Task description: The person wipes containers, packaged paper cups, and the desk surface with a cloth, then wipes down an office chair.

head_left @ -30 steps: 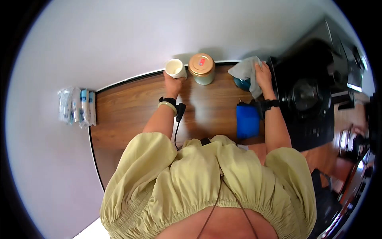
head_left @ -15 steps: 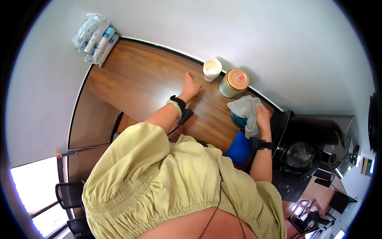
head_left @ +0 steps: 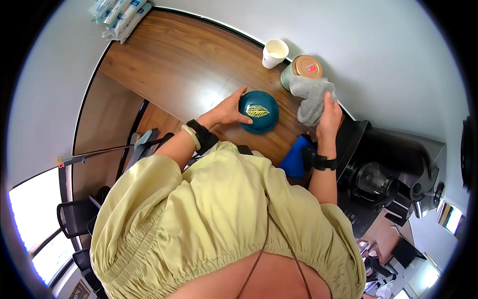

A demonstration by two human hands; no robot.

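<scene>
My left hand (head_left: pixel 232 108) grips the left edge of a round dark-teal dish (head_left: pixel 269 122), with the thumb at its near side and the fingers at its far side. A yellow-gold leaf pattern marks the dish's middle. In my right hand (head_left: pixel 329 119) is a grey cloth (head_left: pixel 312 107), bunched up and hanging to the right of the dish, apart from it. Behind the cloth stands a jar (head_left: pixel 287 76) with a copper-coloured lid, its front partly covered. A white paper cup (head_left: pixel 274 54) is to the jar's left.
Wrapped packs (head_left: pixel 122 17) sit at the wooden counter's (head_left: pixel 174 55) far left corner. Something blue (head_left: pixel 296 157) lies by the near edge, beneath my right wrist. A black coffee machine (head_left: pixel 383 164) with a glass pot stands at right. The wall runs along the back.
The teal dish, mostly hidden under the cloth before, now shows fully, farther left. My left hand has come to its edge. My right hand has lifted the cloth off it. The view has shifted.
</scene>
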